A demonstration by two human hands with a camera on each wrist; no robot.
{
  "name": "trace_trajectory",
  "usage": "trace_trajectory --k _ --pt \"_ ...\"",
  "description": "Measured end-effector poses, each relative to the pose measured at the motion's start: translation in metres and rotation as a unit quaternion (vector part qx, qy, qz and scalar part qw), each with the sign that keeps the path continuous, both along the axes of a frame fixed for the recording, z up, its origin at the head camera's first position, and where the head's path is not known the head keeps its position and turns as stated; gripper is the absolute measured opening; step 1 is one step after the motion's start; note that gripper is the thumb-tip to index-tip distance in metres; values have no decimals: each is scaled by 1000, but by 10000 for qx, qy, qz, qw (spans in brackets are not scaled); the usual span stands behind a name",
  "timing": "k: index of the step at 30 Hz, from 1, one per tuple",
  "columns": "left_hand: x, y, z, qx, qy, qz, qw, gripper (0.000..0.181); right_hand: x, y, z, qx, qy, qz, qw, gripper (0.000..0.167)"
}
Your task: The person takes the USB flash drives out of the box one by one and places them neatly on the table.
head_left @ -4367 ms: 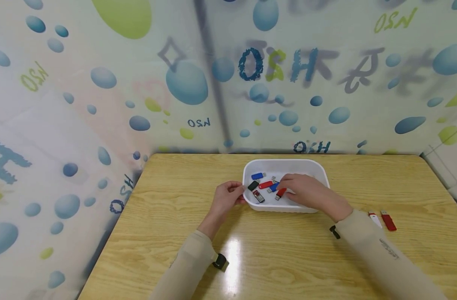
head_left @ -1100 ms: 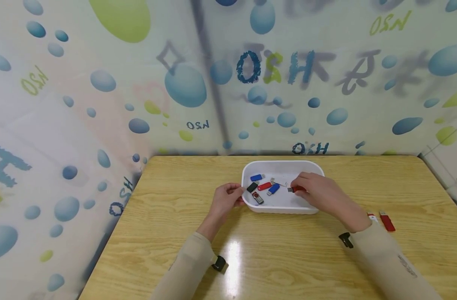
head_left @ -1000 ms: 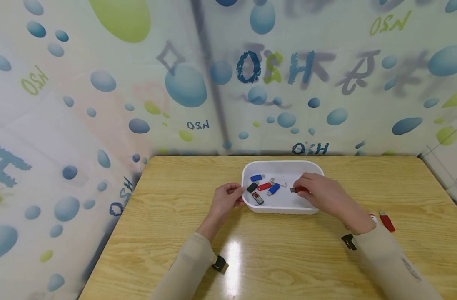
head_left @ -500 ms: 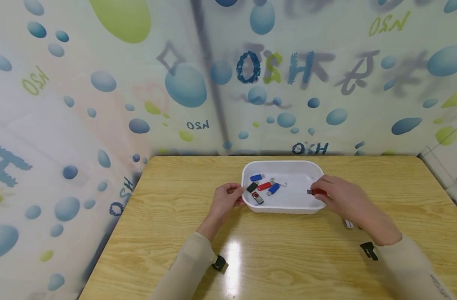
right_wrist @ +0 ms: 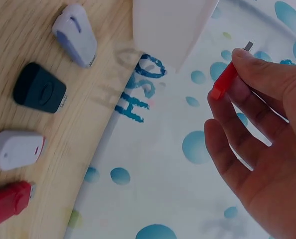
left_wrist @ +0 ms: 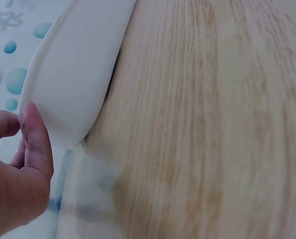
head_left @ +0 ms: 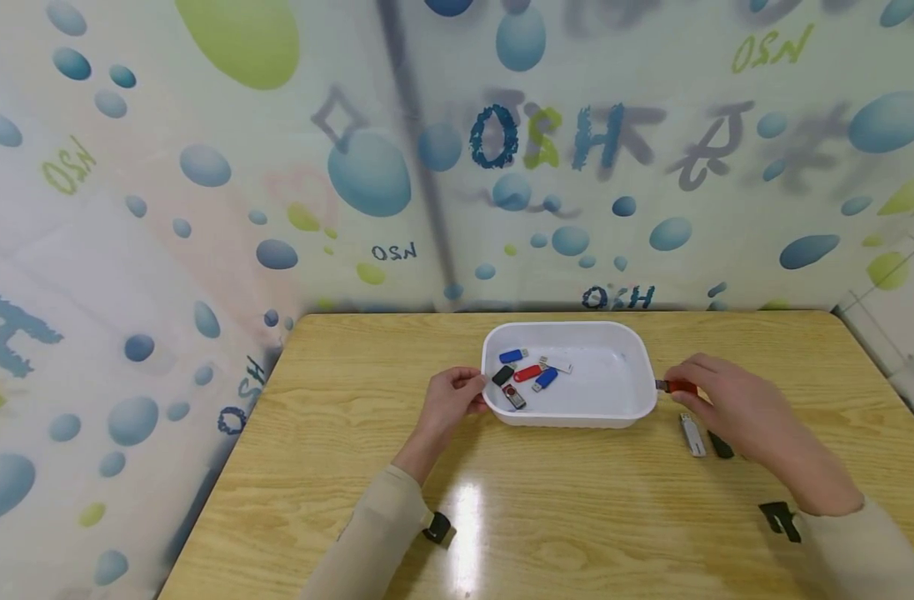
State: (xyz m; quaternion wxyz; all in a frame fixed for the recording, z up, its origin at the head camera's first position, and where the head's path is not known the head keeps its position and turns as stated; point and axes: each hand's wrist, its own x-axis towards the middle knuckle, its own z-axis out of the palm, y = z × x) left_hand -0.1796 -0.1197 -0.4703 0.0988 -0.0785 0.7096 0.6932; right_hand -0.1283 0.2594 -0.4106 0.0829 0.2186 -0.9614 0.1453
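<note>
My left hand pinches the left rim of a white plastic tray between thumb and fingers. Just beyond the tray's right end, my right hand holds a red USB flash drive by thumb and fingers, its metal plug pointing away from the palm. At the tray's left side lie several more flash drives, among them a blue one, a black one, a red one and a silver one.
On the wooden table right of the tray, a row of drives lies below my right hand: a white-and-blue one, a dark one, a white-and-red one and a red one. A patterned curtain stands behind.
My right hand has picked the red flash drive out of the tray's drives and carried it right, past the tray's right rim. The left hand has stayed at the left rim.
</note>
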Motion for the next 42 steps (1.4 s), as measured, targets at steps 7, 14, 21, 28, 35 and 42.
trace_trajectory --k 7,14,21,28,35,42 --pt "-1 0 -1 66 20 2 10000 25 8 15 -1 -77 223 -130 9996 26" --pt "0 -1 0 58 7 -24 10000 28 15 27 -3 -192 397 -293 9986 26" --pt "-2 -1 -2 23 -60 -65 10000 28 18 36 -1 -239 110 -600 9979 26" --pt "-1 -1 -1 -12 -80 -39 10000 29 20 48 -4 -285 -133 -1027 9942 29" --pt "2 0 6 18 -71 -63 10000 29 24 65 -10 -384 -628 -1386 9876 30" --pt "1 0 3 17 -78 -38 10000 30 26 82 -21 -530 -691 -1428 9859 30"
